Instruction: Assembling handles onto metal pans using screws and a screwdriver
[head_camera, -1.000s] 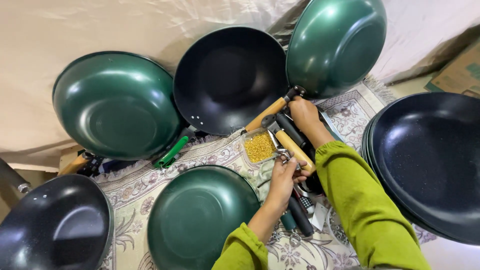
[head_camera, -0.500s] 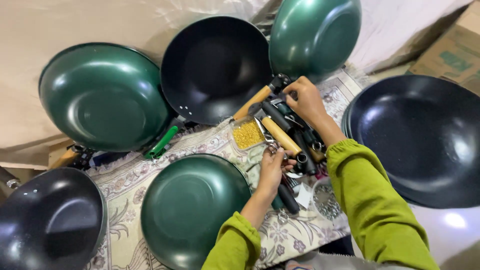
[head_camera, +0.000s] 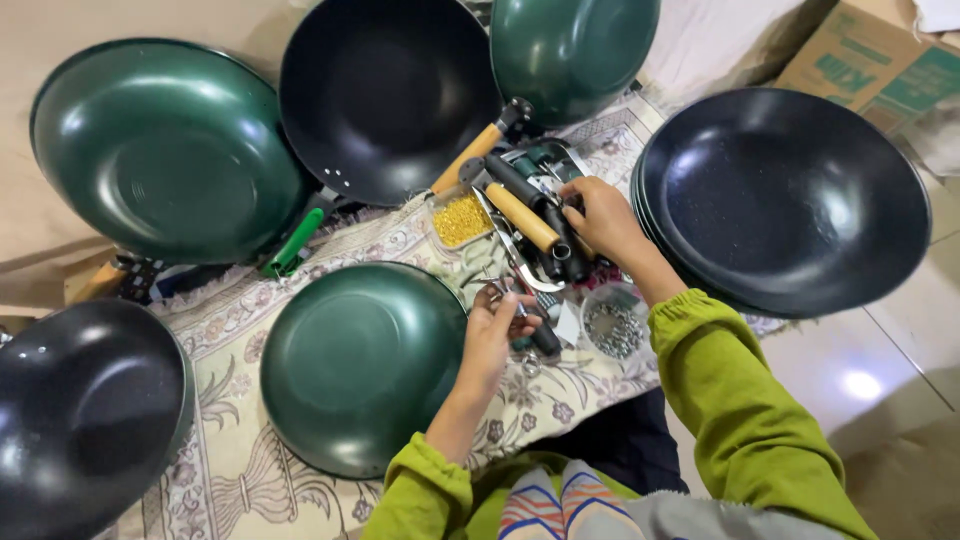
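My left hand (head_camera: 497, 325) hovers at the right rim of a green wok without a handle (head_camera: 360, 365) and pinches a small metal part. My right hand (head_camera: 600, 218) reaches into a pile of loose pan handles (head_camera: 535, 215), wooden and black ones, and grips a black handle there. A small clear tub of yellow bits (head_camera: 461, 217) sits left of the pile. A round clear tub of metal screws (head_camera: 612, 328) lies just under my right forearm.
Woks ring the patterned mat (head_camera: 230, 440): a green one (head_camera: 165, 150) at the left, a black one (head_camera: 385, 95) at the back, another green one (head_camera: 570, 50), a black stack (head_camera: 785, 195) at the right, a black one (head_camera: 85, 410) lower left. A cardboard box (head_camera: 865, 60) stands top right.
The view has shifted down and left. My left hand drew back from the handle pile toward the green wok's rim. My right hand stayed in the pile.
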